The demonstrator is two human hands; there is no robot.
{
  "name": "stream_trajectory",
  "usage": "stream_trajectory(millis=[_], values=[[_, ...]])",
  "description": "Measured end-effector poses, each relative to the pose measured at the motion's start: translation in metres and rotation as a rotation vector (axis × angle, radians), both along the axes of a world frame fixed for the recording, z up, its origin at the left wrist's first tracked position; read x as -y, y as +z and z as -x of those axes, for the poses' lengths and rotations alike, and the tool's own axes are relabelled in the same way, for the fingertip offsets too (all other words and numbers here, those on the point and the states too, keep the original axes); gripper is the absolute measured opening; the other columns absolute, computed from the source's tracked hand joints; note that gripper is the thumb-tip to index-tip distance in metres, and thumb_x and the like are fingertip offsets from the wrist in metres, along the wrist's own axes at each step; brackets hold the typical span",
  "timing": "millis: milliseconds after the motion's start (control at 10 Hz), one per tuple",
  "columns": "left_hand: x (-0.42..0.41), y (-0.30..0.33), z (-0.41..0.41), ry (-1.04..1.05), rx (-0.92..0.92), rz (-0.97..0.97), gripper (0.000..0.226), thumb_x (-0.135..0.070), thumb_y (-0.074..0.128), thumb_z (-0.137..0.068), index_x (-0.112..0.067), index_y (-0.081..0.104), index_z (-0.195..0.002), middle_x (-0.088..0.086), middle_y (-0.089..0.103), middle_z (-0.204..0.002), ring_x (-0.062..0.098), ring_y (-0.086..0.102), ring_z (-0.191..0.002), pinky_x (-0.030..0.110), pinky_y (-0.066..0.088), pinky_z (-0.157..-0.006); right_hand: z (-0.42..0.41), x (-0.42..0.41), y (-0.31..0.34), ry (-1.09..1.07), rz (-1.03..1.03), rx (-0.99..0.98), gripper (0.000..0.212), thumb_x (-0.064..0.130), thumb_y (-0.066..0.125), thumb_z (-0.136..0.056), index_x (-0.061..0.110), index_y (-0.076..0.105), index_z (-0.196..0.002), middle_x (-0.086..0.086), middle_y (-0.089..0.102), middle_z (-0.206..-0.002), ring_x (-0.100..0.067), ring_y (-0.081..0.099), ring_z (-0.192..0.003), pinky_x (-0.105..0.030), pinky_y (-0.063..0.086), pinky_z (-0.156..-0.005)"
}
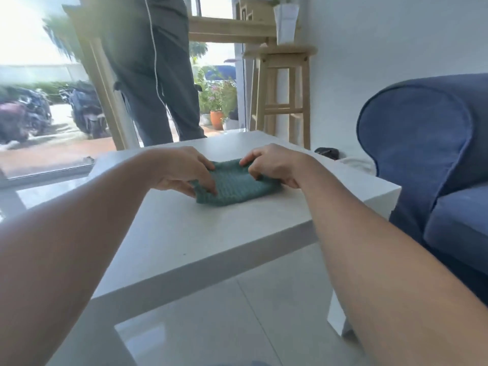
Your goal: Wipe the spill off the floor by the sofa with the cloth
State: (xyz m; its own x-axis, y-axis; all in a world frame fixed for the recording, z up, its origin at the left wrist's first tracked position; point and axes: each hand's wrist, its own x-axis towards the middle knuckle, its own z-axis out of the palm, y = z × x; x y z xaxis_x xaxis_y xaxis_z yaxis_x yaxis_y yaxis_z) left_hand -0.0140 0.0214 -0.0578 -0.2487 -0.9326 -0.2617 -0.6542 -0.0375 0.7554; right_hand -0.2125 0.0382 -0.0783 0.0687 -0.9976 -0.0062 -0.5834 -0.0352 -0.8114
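Gripping cloth [233,184] mid-table [200,233], edges clear

Both hands cover parts of the teal cloth [232,190] near the far edge of the tabletop [184,233]: the left hand [182,170] hides its left end, the right hand [272,163] its far right corner. A standing person [150,70] beyond the tabletop is cut off above the waist by the top edge. The blue sofa [427,143] runs off the right edge. Parked motorbikes [23,114] outside are blurred.
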Motion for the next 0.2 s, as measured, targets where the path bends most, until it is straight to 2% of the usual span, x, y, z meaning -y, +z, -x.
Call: stream_trajectory(millis=[100, 200], values=[[0.0007, 0.0032, -0.0071, -0.046, 0.285, 0.040, 0.059, -0.014, 0.083, -0.075, -0.018, 0.059, -0.129, 0.002, 0.059, -0.124, 0.023, 0.055, -0.118, 0.035, 0.056, -0.085, -0.0174, 0.0048, 0.0020, 0.005, 0.062, -0.266, 0.040, 0.005, 0.052, -0.084, 0.021, 0.073, -0.113, 0.002, 0.065, -0.098, -0.022, 0.062, -0.101, -0.032, 0.052, -0.085], [0.0080, 0.0078, -0.0105, -0.030, 0.383, 0.121, 0.056, -0.025, 0.077, -0.082, -0.024, 0.057, -0.135, -0.002, 0.048, -0.142, 0.022, 0.043, -0.133, 0.041, 0.045, -0.102, -0.0217, 0.0019, -0.0018, -0.040, 0.134, -0.261, 0.036, 0.010, 0.052, -0.089, 0.021, 0.074, -0.114, -0.001, 0.066, -0.105, -0.018, 0.061, -0.096, -0.029, 0.050, -0.083]])
